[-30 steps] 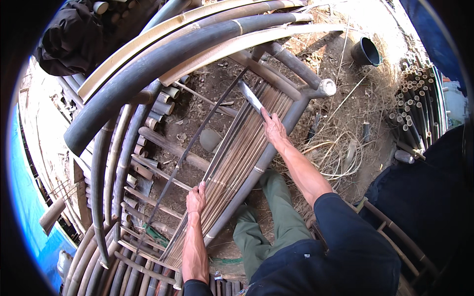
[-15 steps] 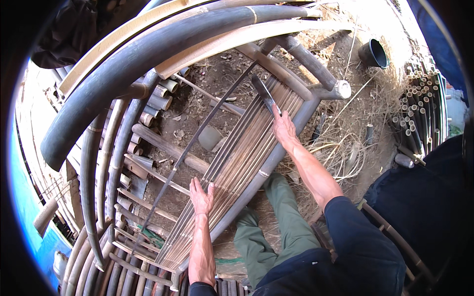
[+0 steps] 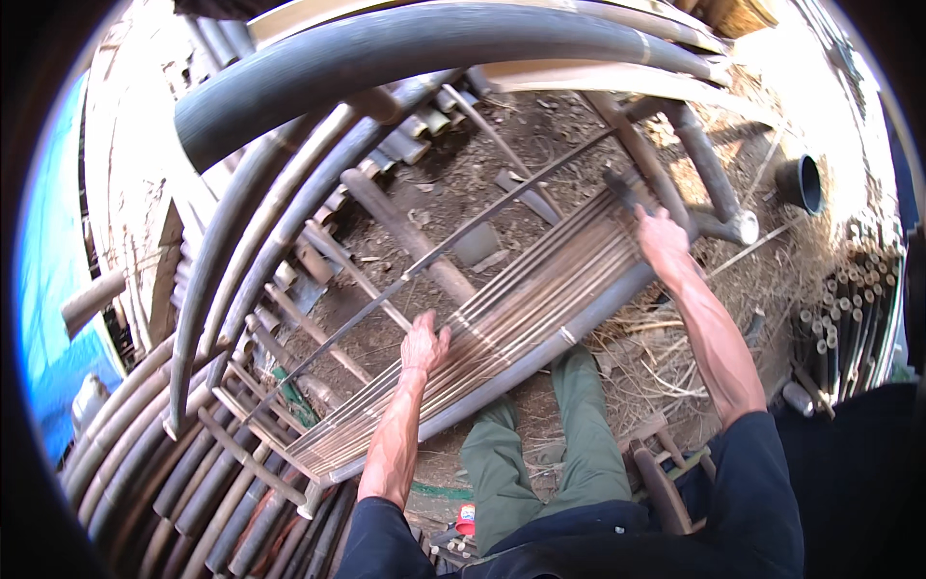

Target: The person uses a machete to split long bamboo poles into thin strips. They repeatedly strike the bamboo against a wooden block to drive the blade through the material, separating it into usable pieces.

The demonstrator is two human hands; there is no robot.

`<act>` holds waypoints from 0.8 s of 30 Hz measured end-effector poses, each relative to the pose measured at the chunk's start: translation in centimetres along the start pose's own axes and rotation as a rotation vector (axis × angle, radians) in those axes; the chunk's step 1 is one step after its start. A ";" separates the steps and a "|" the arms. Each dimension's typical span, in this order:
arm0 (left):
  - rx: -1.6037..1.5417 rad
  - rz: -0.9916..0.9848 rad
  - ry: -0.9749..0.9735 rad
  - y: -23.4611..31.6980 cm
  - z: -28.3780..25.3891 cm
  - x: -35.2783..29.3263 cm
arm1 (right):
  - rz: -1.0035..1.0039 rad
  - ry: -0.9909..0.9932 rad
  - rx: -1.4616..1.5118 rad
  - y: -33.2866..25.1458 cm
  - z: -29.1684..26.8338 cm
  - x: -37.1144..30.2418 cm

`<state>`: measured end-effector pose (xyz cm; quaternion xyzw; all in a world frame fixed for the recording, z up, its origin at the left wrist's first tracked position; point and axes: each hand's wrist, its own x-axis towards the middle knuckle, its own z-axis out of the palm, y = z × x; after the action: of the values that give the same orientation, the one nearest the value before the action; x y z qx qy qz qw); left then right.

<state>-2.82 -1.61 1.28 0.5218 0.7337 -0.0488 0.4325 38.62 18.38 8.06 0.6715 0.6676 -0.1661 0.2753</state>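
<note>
In my right hand [image 3: 663, 241] is the handle of a long-bladed knife [image 3: 625, 189]. Its dark blade lies over the far right end of a row of thin bamboo slats [image 3: 521, 309]. These slats run lengthwise along the front rail [image 3: 540, 343] of a bamboo bench frame. My left hand [image 3: 422, 345] rests on the back edge of the slats, left of the middle, fingers loosely bent and the thumb apart. Behind the row, a single dark strip [image 3: 453, 236] spans the frame, crossing a thick bamboo crossbar [image 3: 400, 227].
The bench's thick curved bamboo pole [image 3: 415, 48] arches across the far side. Bamboo poles lie stacked at lower left [image 3: 222, 492]. Cut poles [image 3: 849, 309] stand bundled on the right, near a black bucket [image 3: 799, 185] and bamboo shavings [image 3: 666, 357].
The view has swung, so the bench appears shifted right and turned. My right hand and the knife have moved toward the bench's far right corner. My left hand stays on the slats, its fingers more bent.
</note>
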 end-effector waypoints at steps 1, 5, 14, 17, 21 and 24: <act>-0.029 0.026 0.201 -0.6 -0.4 1.0 | -0.005 -0.012 0.021 0.2 -0.6 -1.1; 0.413 0.009 0.562 -3.8 -3.6 4.4 | 0.037 0.134 0.264 0.9 2.6 -9.5; 0.179 0.340 0.200 -6.2 -8.3 -1.4 | 0.663 -0.361 1.733 -0.2 12.1 -34.7; 0.041 0.515 0.159 -1.6 -10.5 -8.5 | 0.652 -0.189 2.016 -4.2 9.8 -40.6; -0.170 0.499 -0.093 9.7 -14.8 -21.6 | 0.333 0.185 2.255 -6.5 3.6 -43.3; -0.253 0.602 -0.186 16.1 -16.3 -30.6 | 0.122 0.602 2.235 -6.3 -4.0 -45.0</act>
<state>3.19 -8.00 38.53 0.6504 0.5044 0.1251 0.5541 29.39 -15.74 36.82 0.5838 0.1535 -0.4834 -0.6340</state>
